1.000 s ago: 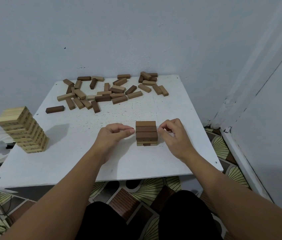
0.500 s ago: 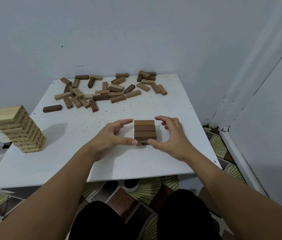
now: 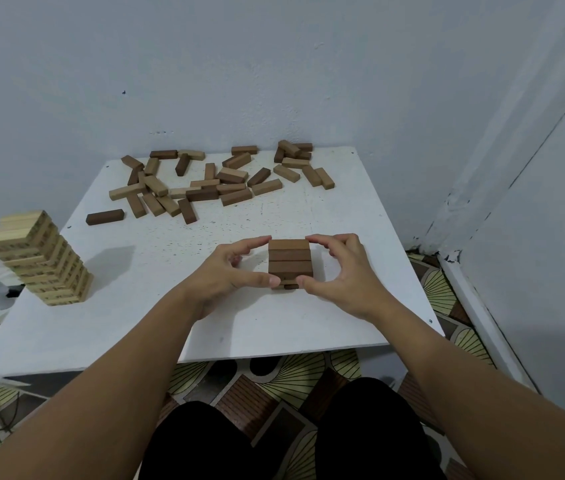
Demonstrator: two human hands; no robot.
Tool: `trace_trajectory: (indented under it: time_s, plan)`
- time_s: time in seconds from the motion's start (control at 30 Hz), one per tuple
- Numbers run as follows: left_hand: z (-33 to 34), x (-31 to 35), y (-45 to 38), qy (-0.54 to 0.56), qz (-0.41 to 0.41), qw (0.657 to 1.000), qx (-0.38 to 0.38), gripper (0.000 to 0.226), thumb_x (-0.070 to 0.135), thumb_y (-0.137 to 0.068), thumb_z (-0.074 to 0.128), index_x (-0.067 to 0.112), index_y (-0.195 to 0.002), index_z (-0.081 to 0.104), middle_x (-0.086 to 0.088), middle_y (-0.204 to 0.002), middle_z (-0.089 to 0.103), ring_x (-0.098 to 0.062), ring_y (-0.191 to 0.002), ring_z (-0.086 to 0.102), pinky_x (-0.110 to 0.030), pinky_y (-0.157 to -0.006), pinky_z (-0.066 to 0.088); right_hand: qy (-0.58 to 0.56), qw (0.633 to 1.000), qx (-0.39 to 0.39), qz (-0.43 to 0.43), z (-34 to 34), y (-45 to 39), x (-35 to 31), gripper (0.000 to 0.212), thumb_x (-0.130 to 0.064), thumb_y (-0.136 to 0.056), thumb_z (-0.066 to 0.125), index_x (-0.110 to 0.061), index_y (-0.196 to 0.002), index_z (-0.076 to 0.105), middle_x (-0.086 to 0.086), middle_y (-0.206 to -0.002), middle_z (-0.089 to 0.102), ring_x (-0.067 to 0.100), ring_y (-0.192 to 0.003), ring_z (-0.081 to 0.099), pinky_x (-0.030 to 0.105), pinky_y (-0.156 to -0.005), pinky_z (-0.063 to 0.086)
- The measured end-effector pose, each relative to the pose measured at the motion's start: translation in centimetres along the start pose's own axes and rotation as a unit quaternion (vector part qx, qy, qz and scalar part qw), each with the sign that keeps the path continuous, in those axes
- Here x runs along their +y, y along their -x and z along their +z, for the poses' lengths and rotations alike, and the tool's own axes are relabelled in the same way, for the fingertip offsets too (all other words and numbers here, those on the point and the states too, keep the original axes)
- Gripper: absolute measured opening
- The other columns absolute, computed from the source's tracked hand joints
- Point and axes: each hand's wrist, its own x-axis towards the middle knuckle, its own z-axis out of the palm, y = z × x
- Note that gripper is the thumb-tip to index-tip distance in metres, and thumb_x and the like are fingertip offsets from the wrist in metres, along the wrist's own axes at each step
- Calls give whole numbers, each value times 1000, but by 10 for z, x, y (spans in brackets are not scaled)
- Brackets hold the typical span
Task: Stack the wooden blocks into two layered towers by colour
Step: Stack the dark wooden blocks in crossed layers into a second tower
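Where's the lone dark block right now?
Head view: the lone dark block lies flat on the white table, far left, apart from the loose pile and behind the pale tower.

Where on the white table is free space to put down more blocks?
Free: the wide strip between the pale tower and the left hand, and the near edge of the table. Crowded: the far edge, covered with loose blocks.
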Motion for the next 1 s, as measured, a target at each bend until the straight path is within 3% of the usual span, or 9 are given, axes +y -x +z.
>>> trace_trajectory:
  time_s: [0.13,0.27,0.43,0.7,0.8,0.93,1.0]
  plan:
    - [0,0,-2,13,-1,1000,-5,73,18,-66,92,46,-128,67,-2,-142,44,-22,-137,33,-34,-104,31,-4,1000,-1,-2,0,-1,1,73,-47,-81,85,-47,-143,47,-9,-132,34,13,-130,36,29,-110,37]
    - [1,-1,-3,14,1,1000,-1,72,22,-60,92,46,-124,68,-3,-142,44,-20,-133,35,-22,-89,38,-8,1000,3,-4,1,-2,3,73,-47,-80,85,-46,-143,48,-10,-131,35,12,-129,36,29,-109,37]
    - [1,-2,-4,9,2,1000,2,76,26,-56,93,45,-126,69,-3,-143,44,-21,-136,34,-33,-102,32,1,1000,3,-3,1,-3,4,73,-47,-81,84,-45,-144,47,-9,-132,35,12,-129,36,28,-108,37]
    - [2,-2,-3,8,3,1000,3,72,17,-66,92,42,-129,67,-4,-141,45,-21,-134,35,-28,-94,36,-5,1000,1,0,1,-3,2,72,-45,-82,84,-44,-144,48,-9,-132,35,12,-130,36,28,-108,37]
    - [2,-2,-3,8,0,1000,4,76,25,-58,93,44,-127,68,-2,-140,45,-20,-135,35,-31,-101,32,-5,1000,2,1,1,-3,2,72,-45,-82,84,-44,-145,48,-9,-132,35,12,-129,36,29,-109,38]
    - [1,-3,-5,11,1,1000,1,78,27,-56,93,44,-127,68,-2,-141,45,-19,-134,36,-27,-94,36,-7,1000,1,-1,2,-4,2,71,-46,-82,83,-45,-144,48,-10,-131,36,13,-129,36,29,-109,38]
    - [2,-3,-5,10,3,1000,1,79,27,-55,93,43,-128,68,-3,-142,45,-19,-134,35,-30,-99,33,-7,1000,2,1,2,-3,2,71,-45,-82,83,-45,-144,48,-10,-131,36,13,-129,36,29,-109,38]
